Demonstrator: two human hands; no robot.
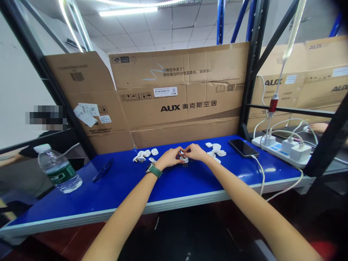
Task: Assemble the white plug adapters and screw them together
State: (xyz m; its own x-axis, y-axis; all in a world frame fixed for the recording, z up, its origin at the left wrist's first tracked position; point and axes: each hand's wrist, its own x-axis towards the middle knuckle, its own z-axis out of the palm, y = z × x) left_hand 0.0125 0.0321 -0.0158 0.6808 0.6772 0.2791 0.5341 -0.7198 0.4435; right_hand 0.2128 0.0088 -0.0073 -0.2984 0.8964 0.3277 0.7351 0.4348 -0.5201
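Observation:
My left hand [170,157], with a green-strapped watch at the wrist, is closed around a small white plug part [184,159] just above the blue tabletop. Against it, the fingertips of my right hand [196,152] are pinched together over the top of the part. What the right fingertips hold is too small to make out. Small dark pieces [185,165] lie right below the part. Several white plug parts [147,153], some with pins, lie left of my hands. More white plastic pieces [216,148] are loosely grouped to the right.
A black phone [244,148] with a white cable lies at the right. Beyond it a power strip [282,150] carries chargers. A water bottle [58,170] and dark glasses [103,170] are at the left. Cardboard [176,98] walls the back. Other people are partly visible at both sides.

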